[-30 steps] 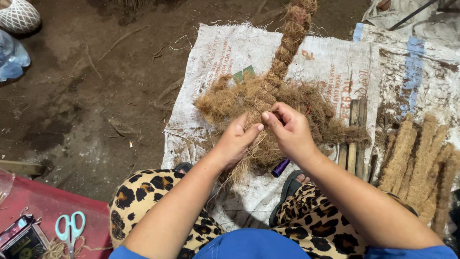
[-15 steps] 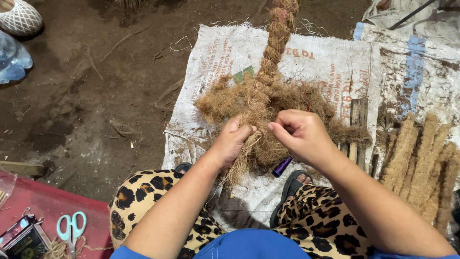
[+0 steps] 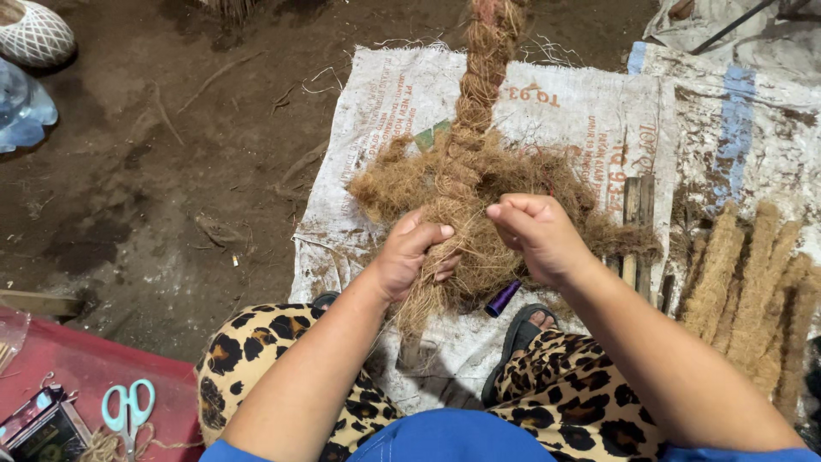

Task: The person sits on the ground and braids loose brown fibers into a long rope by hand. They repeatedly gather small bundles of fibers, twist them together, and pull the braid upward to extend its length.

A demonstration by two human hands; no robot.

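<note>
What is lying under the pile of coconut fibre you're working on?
A white woven sack spread on the dirt floor lies under the fibre pile. A purple object pokes out at its near edge; the rest beneath is covered.

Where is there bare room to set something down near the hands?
Bare dirt floor left of the white sack, and the sack's upper corners. Crowded: the fibre pile under both hands, the fibre bundles at right, the red tray with scissors.
</note>
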